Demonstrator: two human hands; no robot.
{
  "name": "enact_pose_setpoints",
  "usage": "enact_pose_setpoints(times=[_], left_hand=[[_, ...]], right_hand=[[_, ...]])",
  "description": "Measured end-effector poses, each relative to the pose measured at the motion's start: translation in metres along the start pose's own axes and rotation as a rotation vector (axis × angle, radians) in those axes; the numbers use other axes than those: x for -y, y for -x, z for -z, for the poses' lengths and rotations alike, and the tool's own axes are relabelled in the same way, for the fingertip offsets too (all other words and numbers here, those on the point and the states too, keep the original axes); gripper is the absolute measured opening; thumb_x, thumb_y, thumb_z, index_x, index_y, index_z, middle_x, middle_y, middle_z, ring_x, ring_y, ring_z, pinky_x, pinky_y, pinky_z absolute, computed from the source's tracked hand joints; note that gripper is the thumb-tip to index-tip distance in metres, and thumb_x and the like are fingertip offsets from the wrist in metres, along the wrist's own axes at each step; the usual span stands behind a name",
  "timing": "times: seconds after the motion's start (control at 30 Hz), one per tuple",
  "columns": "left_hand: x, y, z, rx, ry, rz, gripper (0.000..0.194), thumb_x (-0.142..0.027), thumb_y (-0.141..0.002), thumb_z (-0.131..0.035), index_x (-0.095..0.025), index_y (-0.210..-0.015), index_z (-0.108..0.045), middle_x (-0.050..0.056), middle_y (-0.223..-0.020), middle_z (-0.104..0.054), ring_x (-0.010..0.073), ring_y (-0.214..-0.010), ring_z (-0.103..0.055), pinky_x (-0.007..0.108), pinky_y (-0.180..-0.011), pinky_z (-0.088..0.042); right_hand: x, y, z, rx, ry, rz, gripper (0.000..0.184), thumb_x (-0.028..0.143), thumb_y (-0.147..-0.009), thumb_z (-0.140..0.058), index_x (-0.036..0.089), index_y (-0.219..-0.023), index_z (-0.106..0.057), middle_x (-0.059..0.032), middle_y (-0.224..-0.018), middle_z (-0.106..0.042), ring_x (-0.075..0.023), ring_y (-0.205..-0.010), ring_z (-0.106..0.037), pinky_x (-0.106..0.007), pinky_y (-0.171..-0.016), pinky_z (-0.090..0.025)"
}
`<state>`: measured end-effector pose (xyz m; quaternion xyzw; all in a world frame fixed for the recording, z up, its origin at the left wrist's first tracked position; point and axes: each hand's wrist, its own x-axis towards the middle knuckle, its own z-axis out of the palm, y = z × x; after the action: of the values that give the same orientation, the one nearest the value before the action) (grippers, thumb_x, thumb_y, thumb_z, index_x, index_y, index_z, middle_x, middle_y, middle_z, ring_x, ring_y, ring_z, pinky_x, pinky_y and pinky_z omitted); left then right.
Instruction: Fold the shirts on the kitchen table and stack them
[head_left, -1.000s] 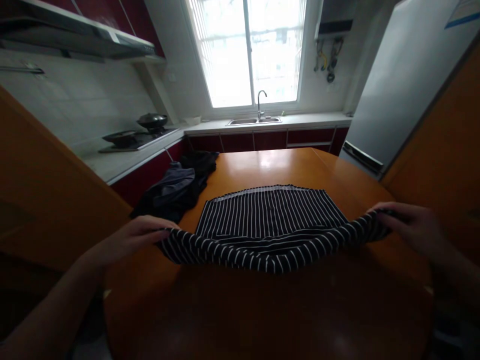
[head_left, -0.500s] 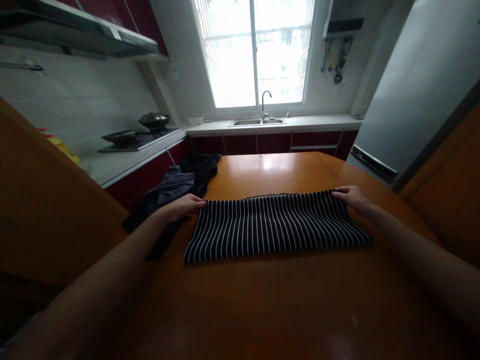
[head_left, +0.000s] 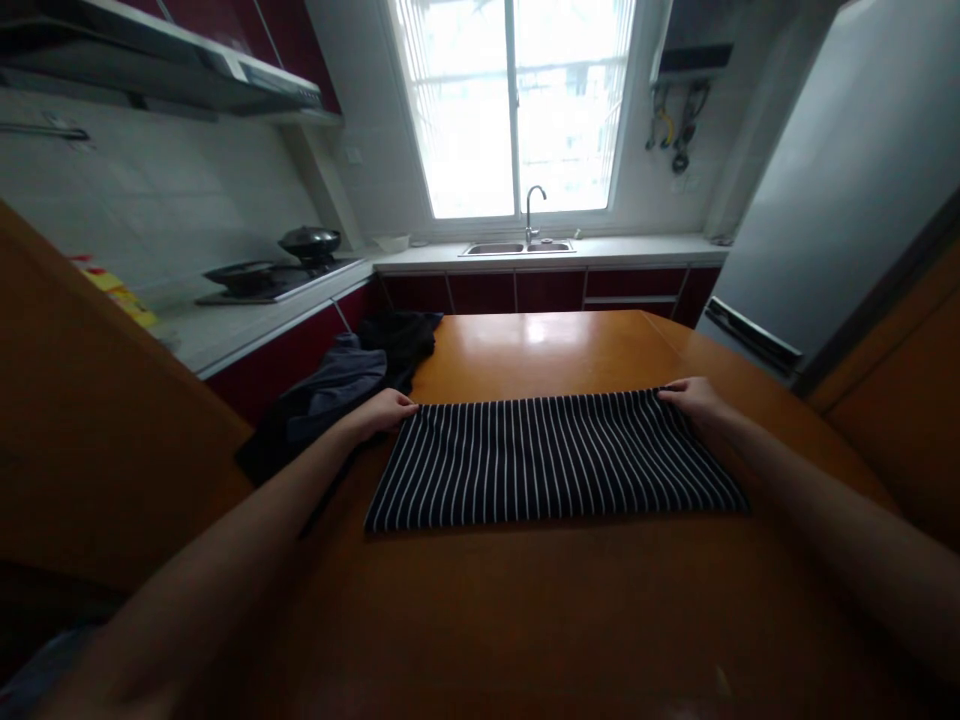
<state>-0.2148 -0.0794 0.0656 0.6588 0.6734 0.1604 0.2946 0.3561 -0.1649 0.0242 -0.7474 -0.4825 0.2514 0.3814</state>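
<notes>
A black cloth with white stripes (head_left: 555,460) lies folded into a wide band on the wooden table (head_left: 525,610). Its far left corner is pinched by my left hand (head_left: 384,411), fingers closed. At the far right corner, my right hand (head_left: 697,398) grips the same edge between thumb and fingers. The far edge runs nearly straight between both hands, and the near edge rests on the tabletop. Whether the item is a garment or a plain cloth cannot be made out.
Dark clothes (head_left: 341,375) are heaped along the table's left side, close to my left forearm. Beyond the table are a counter with a sink (head_left: 495,248), a stove with a lidded pan (head_left: 309,242) at left, and a fridge (head_left: 810,190) at right.
The cloth's far edge has come down and straightened, and the strip that showed behind it is now hidden. Both hands keep their hold on the corners, slightly closer together.
</notes>
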Motion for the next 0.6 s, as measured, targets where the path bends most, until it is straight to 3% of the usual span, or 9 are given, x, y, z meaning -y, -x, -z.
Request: enact_pose_setpoints(times=[0.1, 0.17, 0.2, 0.3, 0.37, 0.43, 0.5, 0.6], left_hand=[[-0.015, 0.0, -0.013, -0.115, -0.092, -0.049, 0.035, -0.044, -0.071, -0.078, -0.015, -0.088, -0.073, 0.014, -0.094, -0.073, 0.0334, -0.101, -0.068, 0.036, -0.085, -0.054], [-0.037, 0.009, -0.037, -0.215, -0.171, -0.164, 0.041, -0.038, -0.083, -0.066, -0.013, -0.115, -0.069, 0.017, -0.125, -0.066, 0.0345, -0.127, -0.055, 0.038, -0.105, -0.044], [-0.052, 0.017, -0.056, -0.277, -0.255, -0.286, 0.045, -0.035, -0.091, -0.055, -0.01, -0.129, -0.062, 0.019, -0.137, -0.059, 0.0332, -0.134, -0.049, 0.04, -0.112, -0.037], [-0.098, 0.047, -0.126, -0.201, -0.445, -0.647, 0.054, -0.028, -0.101, -0.032, -0.007, -0.15, -0.04, 0.02, -0.157, -0.039, 0.0291, -0.146, -0.035, 0.044, -0.119, -0.027], [-0.121, 0.065, -0.17, -0.117, -0.507, -0.718, 0.057, -0.027, -0.101, -0.03, -0.01, -0.155, -0.032, 0.017, -0.162, -0.031, 0.0298, -0.15, -0.028, 0.05, -0.12, -0.025], [-0.131, 0.077, -0.198, -0.079, -0.551, -0.72, 0.06, -0.025, -0.1, -0.031, -0.008, -0.157, -0.028, 0.019, -0.163, -0.027, 0.0316, -0.151, -0.023, 0.054, -0.119, -0.024], [-0.131, 0.08, -0.209, -0.087, -0.571, -0.711, 0.061, -0.026, -0.1, -0.03, -0.007, -0.158, -0.027, 0.019, -0.163, -0.025, 0.032, -0.153, -0.02, 0.056, -0.119, -0.022], [-0.124, 0.076, -0.203, -0.104, -0.573, -0.675, 0.06, -0.034, -0.103, -0.025, -0.011, -0.158, -0.028, 0.014, -0.165, -0.023, 0.0307, -0.153, -0.018, 0.057, -0.12, -0.02]], right_hand=[[0.009, 0.008, -0.012, -0.091, 0.119, 0.075, 0.022, 0.021, -0.083, -0.066, 0.009, -0.1, -0.073, -0.0207, -0.108, -0.073, -0.0321, -0.106, -0.066, -0.045, -0.095, -0.051], [0.024, 0.022, -0.031, -0.177, 0.275, 0.235, 0.039, 0.027, -0.089, -0.061, 0.008, -0.121, -0.067, -0.0231, -0.13, -0.063, -0.0357, -0.126, -0.053, -0.049, -0.109, -0.039], [0.034, 0.032, -0.045, -0.197, 0.377, 0.349, 0.045, 0.03, -0.092, -0.055, 0.007, -0.13, -0.061, -0.0231, -0.138, -0.058, -0.0361, -0.132, -0.048, -0.049, -0.113, -0.035], [0.065, 0.068, -0.099, -0.041, 0.507, 0.594, 0.05, 0.03, -0.098, -0.04, 0.01, -0.142, -0.053, -0.0181, -0.15, -0.049, -0.0309, -0.141, -0.04, -0.046, -0.117, -0.03], [0.079, 0.091, -0.132, 0.096, 0.552, 0.663, 0.054, 0.025, -0.098, -0.034, 0.01, -0.149, -0.044, -0.0161, -0.159, -0.039, -0.0295, -0.148, -0.031, -0.049, -0.119, -0.026], [0.084, 0.107, -0.153, 0.194, 0.607, 0.657, 0.058, 0.022, -0.097, -0.032, 0.006, -0.153, -0.037, -0.0179, -0.163, -0.029, -0.0302, -0.151, -0.023, -0.052, -0.119, -0.023], [0.082, 0.113, -0.159, 0.233, 0.633, 0.633, 0.059, 0.025, -0.099, -0.03, 0.006, -0.155, -0.034, -0.0178, -0.164, -0.024, -0.0307, -0.152, -0.018, -0.056, -0.119, -0.019], [0.074, 0.107, -0.151, 0.265, 0.637, 0.597, 0.06, 0.039, -0.103, -0.027, 0.013, -0.157, -0.032, -0.014, -0.165, -0.023, -0.0285, -0.153, -0.016, -0.06, -0.12, -0.012]])
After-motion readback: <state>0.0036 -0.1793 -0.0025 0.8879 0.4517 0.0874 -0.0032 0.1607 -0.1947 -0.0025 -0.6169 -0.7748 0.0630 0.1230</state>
